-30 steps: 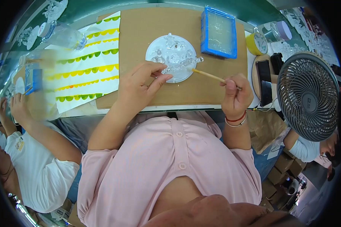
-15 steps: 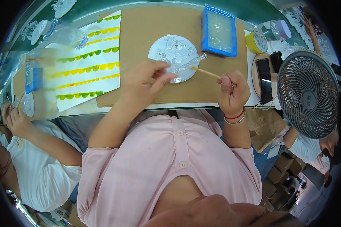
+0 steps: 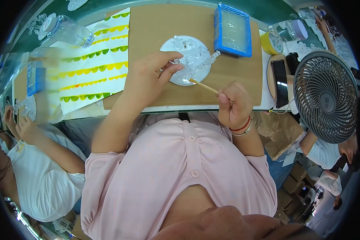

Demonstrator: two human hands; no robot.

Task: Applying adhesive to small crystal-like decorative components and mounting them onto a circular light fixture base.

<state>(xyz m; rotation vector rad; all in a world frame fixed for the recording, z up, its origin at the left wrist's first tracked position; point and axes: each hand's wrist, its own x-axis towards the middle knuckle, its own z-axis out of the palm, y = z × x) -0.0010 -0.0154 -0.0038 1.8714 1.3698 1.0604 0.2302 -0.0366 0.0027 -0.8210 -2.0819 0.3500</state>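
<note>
My left hand [image 3: 148, 78] rests on the brown cardboard sheet [image 3: 160, 28], its fingers pinching a clear crystal-like piece [image 3: 196, 64] over a white round plate [image 3: 178, 48]. More clear pieces lie on that plate. My right hand [image 3: 232, 105] grips a thin wooden stick [image 3: 203, 85], whose tip touches the plate's near edge just below the held piece. A red band and a bracelet sit on my right wrist.
A blue tray [image 3: 233, 30] with a clear lining stands behind the plate. To the right are a yellow tape roll [image 3: 271, 43], a black phone [image 3: 280, 78] and a grey fan [image 3: 326, 96]. Left lie a scalloped paper sheet [image 3: 92, 68], a plastic bottle [image 3: 70, 32] and another person's arm [image 3: 40, 140].
My right hand has moved left and closer to the plate, bringing the stick's tip to the plate's edge. The left hand stays on the clear piece.
</note>
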